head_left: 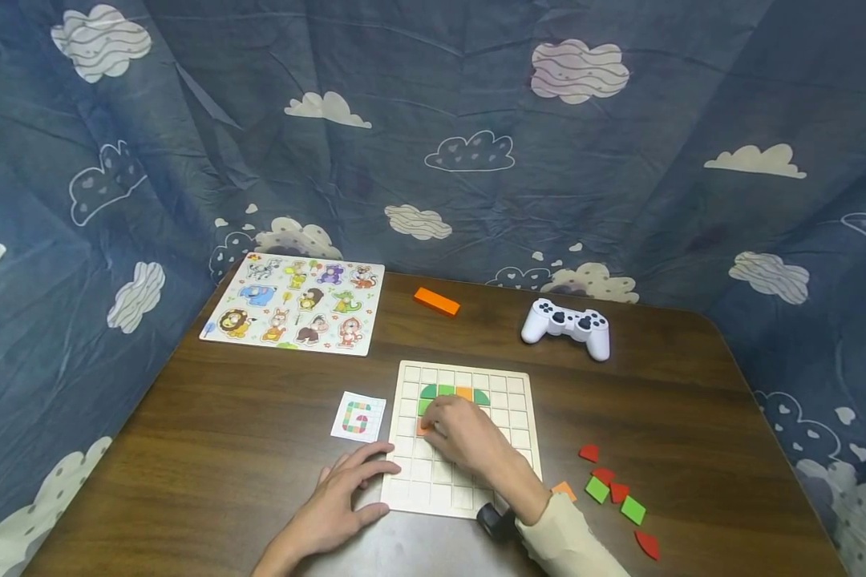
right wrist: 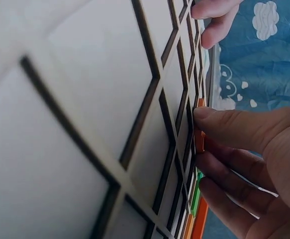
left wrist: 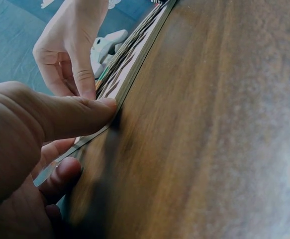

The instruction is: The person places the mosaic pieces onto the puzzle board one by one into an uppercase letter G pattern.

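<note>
A pale wooden grid board [head_left: 462, 501] lies on the table with a few tiles set near its far edge. Among these are an orange square [head_left: 464, 393], a light green square [head_left: 445, 389] and a dark green rounded piece [head_left: 481, 397]. My right hand [head_left: 469, 437] reaches over the board and pinches an orange square tile [right wrist: 200, 139] between thumb and fingers, in the column below the green tiles. My left hand [head_left: 346, 493] lies at the board's left edge, fingers extended and fingertips at the rim. In the left wrist view its thumb [left wrist: 80, 117] presses against that edge.
A pattern card [head_left: 359, 417] with a coloured G lies left of the board. To the right are loose red pieces [head_left: 647, 545], green squares [head_left: 633, 510] and an orange one [head_left: 564, 490]. Behind are an animal puzzle [head_left: 296, 304], an orange block [head_left: 436, 301] and a white game controller [head_left: 566, 326].
</note>
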`<state>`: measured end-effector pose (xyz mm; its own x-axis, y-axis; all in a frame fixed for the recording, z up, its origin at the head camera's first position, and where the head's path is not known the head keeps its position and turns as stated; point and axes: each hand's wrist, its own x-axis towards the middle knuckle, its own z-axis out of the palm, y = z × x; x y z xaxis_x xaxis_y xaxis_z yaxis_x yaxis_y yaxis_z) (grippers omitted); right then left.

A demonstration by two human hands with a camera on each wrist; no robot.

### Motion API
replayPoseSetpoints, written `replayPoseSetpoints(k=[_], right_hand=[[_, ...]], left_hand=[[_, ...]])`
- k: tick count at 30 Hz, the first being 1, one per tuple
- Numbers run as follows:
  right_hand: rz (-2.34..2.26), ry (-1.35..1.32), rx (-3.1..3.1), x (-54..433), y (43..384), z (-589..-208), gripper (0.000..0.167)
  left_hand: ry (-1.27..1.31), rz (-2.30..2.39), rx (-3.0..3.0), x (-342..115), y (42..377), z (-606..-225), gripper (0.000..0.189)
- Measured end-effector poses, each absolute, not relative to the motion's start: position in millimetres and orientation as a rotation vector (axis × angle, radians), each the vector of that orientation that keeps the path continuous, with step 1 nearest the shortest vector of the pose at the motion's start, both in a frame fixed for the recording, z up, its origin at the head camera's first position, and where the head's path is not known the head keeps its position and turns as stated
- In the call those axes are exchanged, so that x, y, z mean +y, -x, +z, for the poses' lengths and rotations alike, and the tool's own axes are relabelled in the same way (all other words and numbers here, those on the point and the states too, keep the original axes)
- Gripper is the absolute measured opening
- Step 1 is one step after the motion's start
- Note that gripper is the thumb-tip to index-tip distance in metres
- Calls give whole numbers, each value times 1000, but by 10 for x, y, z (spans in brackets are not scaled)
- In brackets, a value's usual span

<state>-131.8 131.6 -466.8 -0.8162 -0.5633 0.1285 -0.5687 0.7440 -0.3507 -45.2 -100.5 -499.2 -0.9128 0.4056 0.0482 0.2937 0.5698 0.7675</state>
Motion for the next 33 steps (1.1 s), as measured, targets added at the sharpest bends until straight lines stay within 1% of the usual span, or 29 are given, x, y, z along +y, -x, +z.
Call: replayPoseSetpoints(k=[19,26,33], right_hand=[[568,-971,-2934,1399,1285,-4640,6],[646,-1003,-2866,1576,1174,-4571,8],[662,-929,-2838,1865,990,-4589,12]], left_hand=[[-593,1264,2649,-998,454,-4986,46],[-594,1272,2644,-1003,458,-4981,46],[-592,1278,2643,-1004,461,-4984,47]])
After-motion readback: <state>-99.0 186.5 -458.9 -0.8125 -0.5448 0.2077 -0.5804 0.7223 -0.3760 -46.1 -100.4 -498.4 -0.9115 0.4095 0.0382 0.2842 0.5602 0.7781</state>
